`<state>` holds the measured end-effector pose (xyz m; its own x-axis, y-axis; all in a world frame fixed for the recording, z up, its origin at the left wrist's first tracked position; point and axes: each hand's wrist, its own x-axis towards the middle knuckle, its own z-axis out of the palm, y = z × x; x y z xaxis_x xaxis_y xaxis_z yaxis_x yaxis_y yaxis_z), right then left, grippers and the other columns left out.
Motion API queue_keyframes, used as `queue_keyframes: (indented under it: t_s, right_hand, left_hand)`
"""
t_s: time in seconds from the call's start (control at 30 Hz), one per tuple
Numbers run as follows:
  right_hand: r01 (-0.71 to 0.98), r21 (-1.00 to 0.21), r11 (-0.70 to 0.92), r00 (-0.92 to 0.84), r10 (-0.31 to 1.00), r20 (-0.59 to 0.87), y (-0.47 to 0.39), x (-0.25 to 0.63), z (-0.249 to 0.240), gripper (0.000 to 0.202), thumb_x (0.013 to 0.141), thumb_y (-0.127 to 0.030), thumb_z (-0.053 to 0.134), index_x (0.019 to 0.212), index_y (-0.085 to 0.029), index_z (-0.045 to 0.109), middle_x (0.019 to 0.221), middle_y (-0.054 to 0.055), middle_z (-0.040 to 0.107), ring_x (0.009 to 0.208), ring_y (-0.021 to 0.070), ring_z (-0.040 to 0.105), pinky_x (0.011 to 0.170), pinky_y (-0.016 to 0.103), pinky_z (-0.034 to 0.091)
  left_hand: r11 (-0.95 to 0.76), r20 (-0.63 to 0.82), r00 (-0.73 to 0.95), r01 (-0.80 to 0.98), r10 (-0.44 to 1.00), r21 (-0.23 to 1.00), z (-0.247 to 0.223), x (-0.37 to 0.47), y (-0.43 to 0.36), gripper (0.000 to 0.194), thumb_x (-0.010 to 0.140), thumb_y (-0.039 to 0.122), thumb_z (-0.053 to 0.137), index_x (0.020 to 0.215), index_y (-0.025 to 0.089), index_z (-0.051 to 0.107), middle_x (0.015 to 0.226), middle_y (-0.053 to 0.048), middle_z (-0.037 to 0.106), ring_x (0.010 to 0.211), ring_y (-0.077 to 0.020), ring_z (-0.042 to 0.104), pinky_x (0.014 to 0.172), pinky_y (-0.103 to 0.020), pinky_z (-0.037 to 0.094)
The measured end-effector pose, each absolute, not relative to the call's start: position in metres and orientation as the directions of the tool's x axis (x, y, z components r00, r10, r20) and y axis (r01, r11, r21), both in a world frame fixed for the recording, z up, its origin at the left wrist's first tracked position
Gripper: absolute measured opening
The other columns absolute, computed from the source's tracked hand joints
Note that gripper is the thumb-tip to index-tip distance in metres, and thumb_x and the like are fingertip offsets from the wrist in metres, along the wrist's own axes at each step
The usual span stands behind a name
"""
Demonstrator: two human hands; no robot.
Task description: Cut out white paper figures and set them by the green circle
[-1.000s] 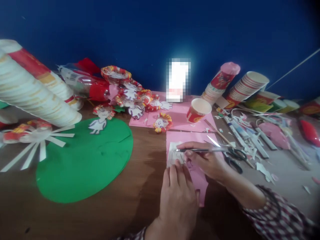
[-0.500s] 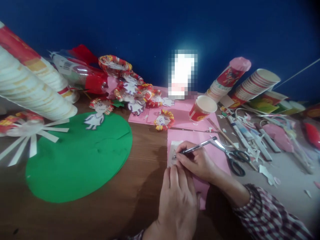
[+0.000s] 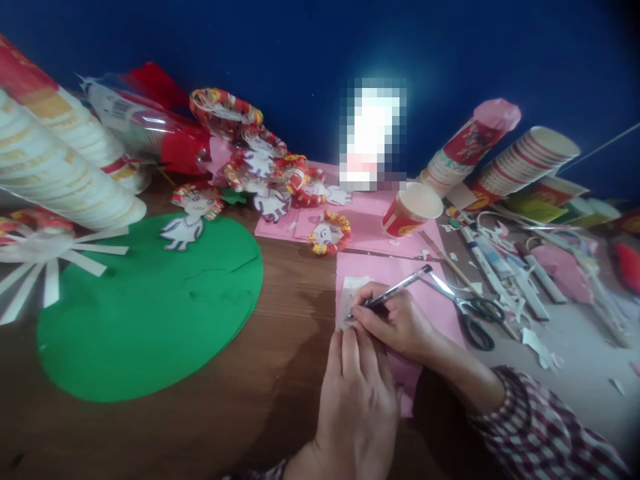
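Note:
My right hand point(image 3: 395, 320) grips a pen point(image 3: 400, 285), its tip on a small pale paper point(image 3: 347, 300) that bears a dark drawn line. That paper lies on a pink sheet point(image 3: 370, 267). My left hand point(image 3: 357, 393) lies flat over the lower part of the paper, fingers stretched forward and side by side, close below the pen tip. Just right of my right hand, black-handled scissors point(image 3: 477, 320) rest partly on the pink sheet. The lower end of the small paper is hidden under my left hand.
A green round sheet point(image 3: 150, 313) with a paper figure point(image 3: 183, 232) is at left. Behind stand a red paper cup point(image 3: 400, 219) and leaning cup stacks point(image 3: 530, 160). Markers point(image 3: 505, 267) and paper scraps point(image 3: 537, 347) lie at right. A bright pixelated patch covers the back middle.
The view has shifted slightly, so the back objects appear spread outward. The pen tip sits a little lower on the paper, and its drawn line looks longer. My left hand has stayed in place.

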<state>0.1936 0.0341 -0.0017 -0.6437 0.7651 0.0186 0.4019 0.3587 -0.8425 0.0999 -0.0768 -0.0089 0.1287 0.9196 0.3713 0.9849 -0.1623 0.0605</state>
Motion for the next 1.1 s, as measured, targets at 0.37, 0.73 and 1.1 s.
queue_keyframes:
  t_s: [0.37, 0.73, 1.1]
  right_hand:
    - [0.387, -0.853, 0.350, -0.657, 0.754, 0.011, 0.035, 0.192, -0.002, 0.007, 0.088, -0.022, 0.055, 0.083, -0.019, 0.058, 0.073, -0.001, 0.061, 0.067, 0.0123, 0.056, 0.062, 0.023, 0.044]
    - [0.357, -0.902, 0.243, -0.608, 0.794, -0.027, 0.035, 0.193, 0.000, 0.010, 0.089, -0.025, 0.055, 0.082, -0.019, 0.057, 0.071, 0.000, 0.059, 0.063, 0.0125, 0.055, 0.058, 0.023, 0.044]
    - [0.405, -0.885, 0.231, -0.594, 0.802, -0.063, 0.046, 0.195, 0.029, 0.008, 0.089, -0.026, 0.054, 0.084, -0.020, 0.054, 0.068, -0.002, 0.052, 0.057, 0.0102, 0.047, 0.051, 0.021, 0.039]
  left_hand:
    - [-0.170, 0.341, 0.140, 0.984, 0.930, 0.059, -0.006, 0.100, -0.078, 0.053, 0.065, 0.039, 0.074, 0.105, 0.004, 0.070, 0.108, -0.019, 0.067, 0.102, -0.0300, 0.059, 0.090, -0.042, 0.051]
    - [-0.162, 0.327, 0.133, 0.985, 0.936, 0.062, -0.008, 0.100, -0.080, 0.054, 0.073, 0.045, 0.069, 0.109, 0.006, 0.069, 0.113, -0.018, 0.067, 0.104, -0.0292, 0.059, 0.090, -0.042, 0.051]
    - [-0.169, 0.322, 0.137, 0.983, 0.937, 0.074, -0.008, 0.102, -0.081, 0.059, 0.072, 0.042, 0.069, 0.118, 0.005, 0.064, 0.119, -0.021, 0.064, 0.106, -0.0319, 0.058, 0.090, -0.043, 0.050]
